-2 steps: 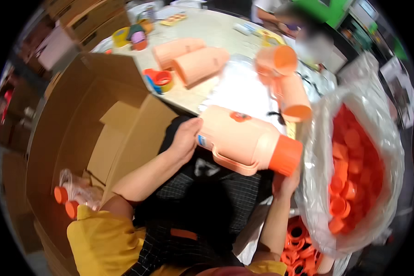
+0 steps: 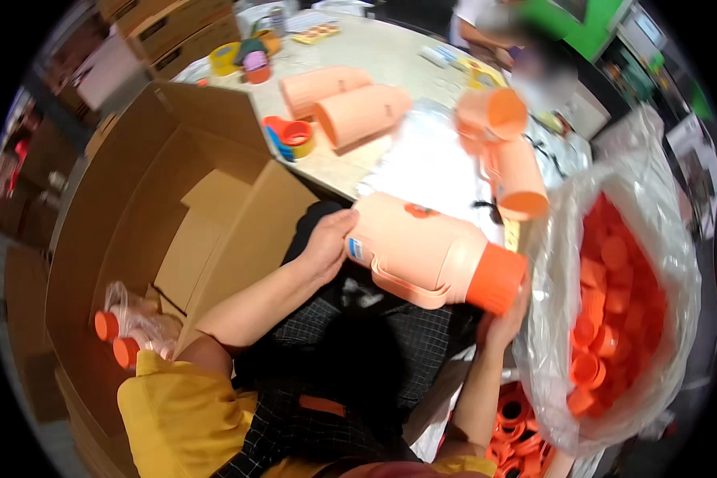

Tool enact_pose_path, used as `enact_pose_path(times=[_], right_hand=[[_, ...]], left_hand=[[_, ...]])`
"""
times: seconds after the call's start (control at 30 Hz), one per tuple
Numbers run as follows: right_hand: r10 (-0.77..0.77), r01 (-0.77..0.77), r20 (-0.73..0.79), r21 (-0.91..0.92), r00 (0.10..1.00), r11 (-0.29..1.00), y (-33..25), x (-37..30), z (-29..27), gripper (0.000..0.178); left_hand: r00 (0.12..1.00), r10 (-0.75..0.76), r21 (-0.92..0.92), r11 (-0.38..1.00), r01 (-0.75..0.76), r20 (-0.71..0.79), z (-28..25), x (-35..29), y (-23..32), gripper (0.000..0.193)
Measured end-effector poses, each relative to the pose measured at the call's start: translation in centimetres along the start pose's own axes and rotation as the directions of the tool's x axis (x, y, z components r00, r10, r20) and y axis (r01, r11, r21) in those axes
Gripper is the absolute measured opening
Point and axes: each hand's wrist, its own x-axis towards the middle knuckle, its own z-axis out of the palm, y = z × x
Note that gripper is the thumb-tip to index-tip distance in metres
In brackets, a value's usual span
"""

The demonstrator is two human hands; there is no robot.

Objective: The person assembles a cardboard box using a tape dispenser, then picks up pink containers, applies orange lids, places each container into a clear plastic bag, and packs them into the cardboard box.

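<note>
A peach thermos flask (image 2: pixel 414 243) lies nearly level above my lap, its base to the left and its orange cap (image 2: pixel 498 277) to the right. Its handle faces down toward me. My left hand (image 2: pixel 331 243) grips the base end, thumb on top. At the other end my right hand (image 2: pixel 506 315) is wrapped round the cap from the right and below; part of its fingers is hidden behind the cap. Beyond the flask, peach flask bodies with handles (image 2: pixel 522 179) lie at the table's right side, and two more peach shells (image 2: pixel 362 118) lie farther left.
An open cardboard box (image 2: pixel 103 231) on my left holds bagged flasks with orange caps (image 2: pixel 126 350). To my right stands a clear plastic bag (image 2: pixel 546 334) full of orange caps (image 2: pixel 613 299). Below it are orange ring parts (image 2: pixel 514 422). Tape rolls (image 2: pixel 299 139) lie on the table (image 2: pixel 374 48); another person (image 2: pixel 470 32) is across it.
The view has shifted slightly, so the table things appear a little farther right. Both hands keep hold of the flask, which stays almost where it was.
</note>
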Motion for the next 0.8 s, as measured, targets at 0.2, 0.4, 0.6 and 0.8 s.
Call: enact_pose_path(times=[0.2, 0.4, 0.6, 0.8], right_hand=[[-0.299, 0.301, 0.042, -0.194, 0.953, 0.933, -0.2, -3.9, 2.4, 0.065], [0.501, -0.55, 0.226, 0.365, 0.835, 0.751, 6.2, -9.8, 3.7, 0.058], [0.098, -0.071, -0.107, 0.234, 0.989, 0.97, 5.6, -12.5, 6.0, 0.065], [0.488, -0.36, 0.024, 0.707, 0.873, 0.609, 7.0, -13.8, 5.0, 0.059]], left_hand=[[0.955, 0.297, 0.239, 0.926, -0.291, 0.011, -0.1, -5.3, 2.4, 0.027], [-0.274, 0.701, -0.066, -0.309, -0.949, 0.659, 5.8, -7.8, 6.1, 0.034], [0.826, 0.497, 0.415, 0.714, -0.564, 0.266, 2.1, -4.1, 6.4, 0.021], [0.301, 0.695, 0.311, 0.117, -0.943, 0.653, 2.9, -5.6, 6.0, 0.038]])
